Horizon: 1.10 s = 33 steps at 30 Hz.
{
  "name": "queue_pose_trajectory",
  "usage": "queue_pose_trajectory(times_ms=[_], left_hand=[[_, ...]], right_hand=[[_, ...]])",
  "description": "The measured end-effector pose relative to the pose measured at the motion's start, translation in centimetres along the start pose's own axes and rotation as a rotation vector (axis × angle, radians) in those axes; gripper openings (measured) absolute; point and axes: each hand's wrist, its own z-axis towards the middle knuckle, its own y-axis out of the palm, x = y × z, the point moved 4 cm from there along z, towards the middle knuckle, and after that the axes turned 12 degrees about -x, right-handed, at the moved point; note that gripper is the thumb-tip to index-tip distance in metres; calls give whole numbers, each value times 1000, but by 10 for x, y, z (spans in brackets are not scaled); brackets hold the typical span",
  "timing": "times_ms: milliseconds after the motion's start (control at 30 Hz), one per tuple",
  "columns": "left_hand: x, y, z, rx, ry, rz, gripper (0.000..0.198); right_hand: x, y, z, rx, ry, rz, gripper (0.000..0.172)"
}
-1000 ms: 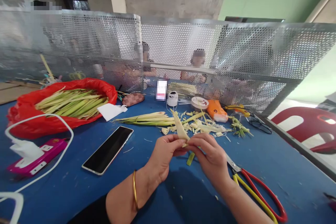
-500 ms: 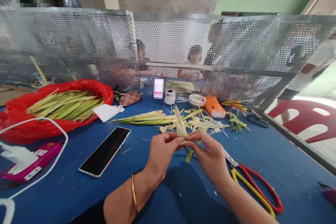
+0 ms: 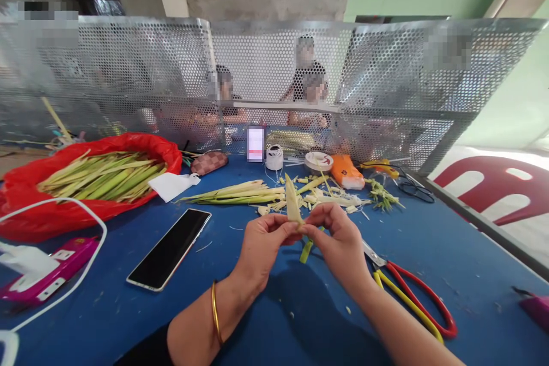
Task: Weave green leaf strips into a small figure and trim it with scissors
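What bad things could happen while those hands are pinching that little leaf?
The leaf strip is thin and is pinched between the left hand and the right hand, so a hard pull might tear or split it. The scissors lie right beside the right wrist with their blades pointing toward that hand, so a careless move could bump them or nick the skin.

Pinching pale leaf strip (image 3: 292, 201) upright between left grip (image 3: 262, 243) and right grip (image 3: 339, 242) above blue bench (image 3: 274, 320); scissors (image 3: 412, 296) at four o'clock.
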Motion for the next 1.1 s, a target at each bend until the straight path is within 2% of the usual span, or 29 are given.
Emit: queue_pose_trajectory(times_ms=[100,267,367,733,933,1033,1100], left_hand=[[1,0,0,6,-12,-10,22],[1,-1,-2,29,-37,-44,22],[-1,-1,-2,34,-67,-77,20],[-6,-2,-3,-19,-92,-131,21],[-7,-3,-2,-1,-78,-139,17],[-9,-4,-1,4,-68,-126,18],[-9,-4,0,-11,-54,-110,19]], right_hand=[[-3,1,1,-25,-51,-20,20],[-18,2,-2,-59,-273,-326,9],[-20,5,-4,-94,-374,-446,10],[-16,4,-5,14,-462,-495,8],[-23,4,-4,-8,-533,-512,11],[-22,3,-2,-26,-490,-473,12],[-19,1,0,-35,-403,-418,11]])
